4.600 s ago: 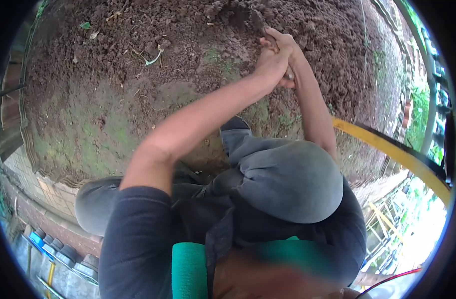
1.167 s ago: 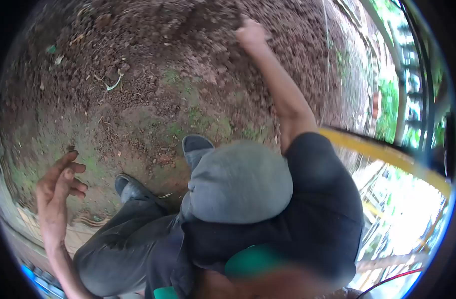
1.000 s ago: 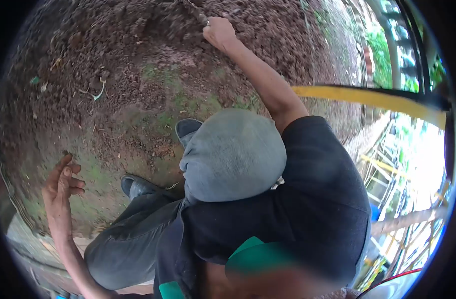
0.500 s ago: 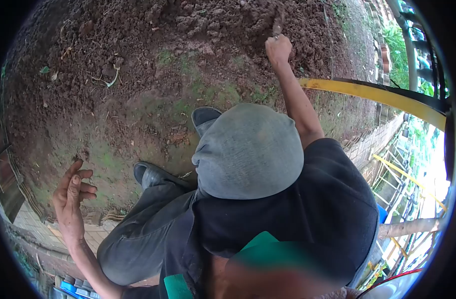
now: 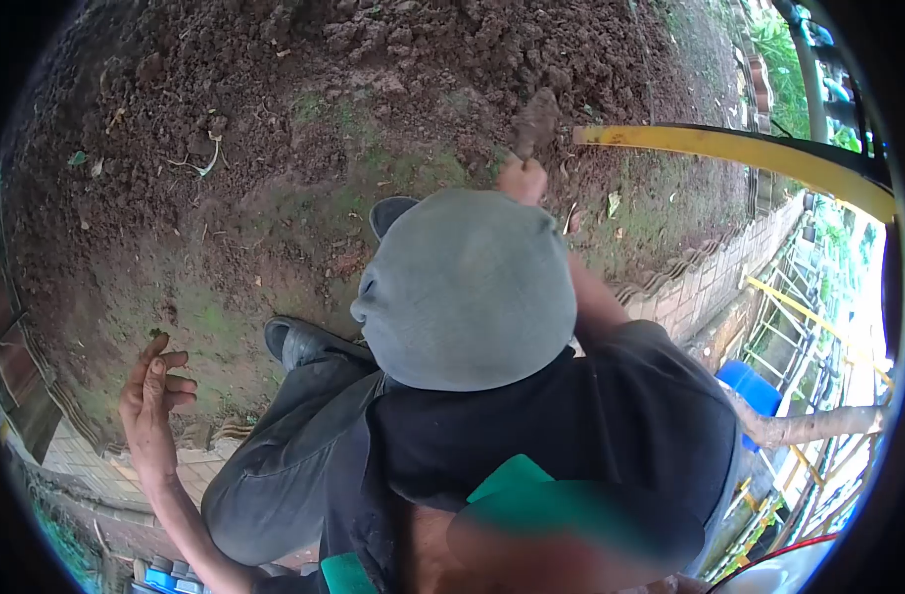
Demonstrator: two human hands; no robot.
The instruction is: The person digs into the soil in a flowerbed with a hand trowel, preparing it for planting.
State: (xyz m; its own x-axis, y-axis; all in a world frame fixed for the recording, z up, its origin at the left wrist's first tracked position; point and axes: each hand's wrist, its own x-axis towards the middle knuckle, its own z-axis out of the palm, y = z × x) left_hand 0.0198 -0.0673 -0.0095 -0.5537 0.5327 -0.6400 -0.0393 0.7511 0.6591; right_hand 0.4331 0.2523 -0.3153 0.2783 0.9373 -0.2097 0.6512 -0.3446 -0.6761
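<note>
My right hand (image 5: 523, 181) is closed around the handle of a trowel (image 5: 538, 121), whose blade is caked with brown soil and points away from me, low over the ground. My grey-trousered knee (image 5: 467, 297) hides part of my right wrist and forearm. Off to the left, my left hand (image 5: 153, 401) hangs above the mossy ground with its fingers bent and apart. A small dark green bit shows by its fingertips. Loose, clumpy soil (image 5: 373, 59) spreads beyond the knee, with a pale twig (image 5: 213, 156) lying on it.
A yellow curved bar (image 5: 710, 148) reaches in from the right, near the trowel. Wavy-edged tile borders (image 5: 660, 287) run along both sides of the soil. My shoe (image 5: 292, 342) rests on the ground. A blue container (image 5: 749, 389) and a branch (image 5: 818, 426) are at the right.
My right hand has drawn the trowel back toward my knee from the far soil, so its blade now shows. My left hand has shifted slightly.
</note>
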